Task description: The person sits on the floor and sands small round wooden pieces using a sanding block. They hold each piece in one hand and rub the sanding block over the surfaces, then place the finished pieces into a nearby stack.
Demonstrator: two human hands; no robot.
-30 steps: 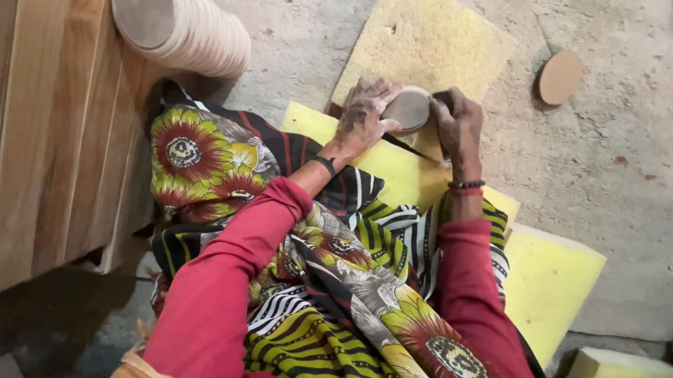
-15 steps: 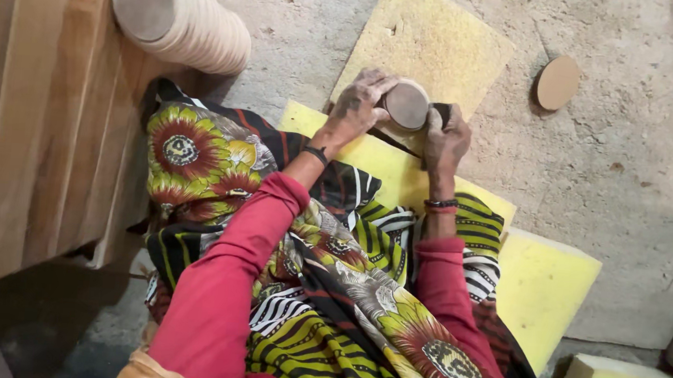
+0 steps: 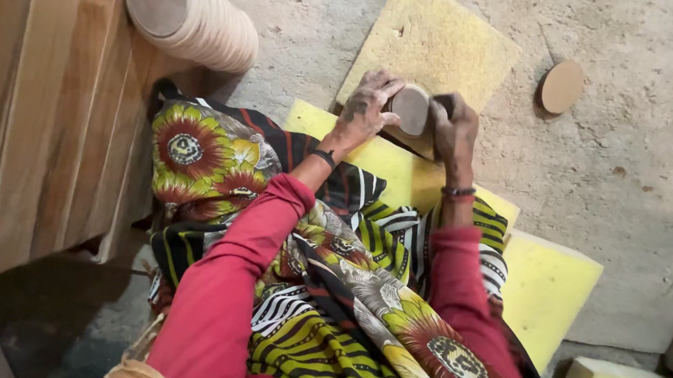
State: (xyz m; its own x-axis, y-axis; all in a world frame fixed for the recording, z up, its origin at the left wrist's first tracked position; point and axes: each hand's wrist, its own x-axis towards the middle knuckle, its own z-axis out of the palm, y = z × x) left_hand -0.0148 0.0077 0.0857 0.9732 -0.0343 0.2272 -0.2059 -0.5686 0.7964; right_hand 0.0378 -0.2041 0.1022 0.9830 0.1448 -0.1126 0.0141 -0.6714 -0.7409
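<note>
Now left hand point(image 3: 367, 108) & right hand point(image 3: 453, 130) both grip a round wood disc point(image 3: 411, 109), just above the yellow foam pad point(image 3: 434, 38).

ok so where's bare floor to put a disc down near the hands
Bare floor lies right of the hands, between the dusty foam sheet and the loose disc, and below that disc. It is crowded where the left hand and right hand hold a round wooden piece.

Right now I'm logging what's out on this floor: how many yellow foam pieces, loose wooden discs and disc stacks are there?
Yellow foam pieces: 4, the first here
Loose wooden discs: 2, one in the hands, one on the floor
Disc stacks: 1
Total: 7
</note>
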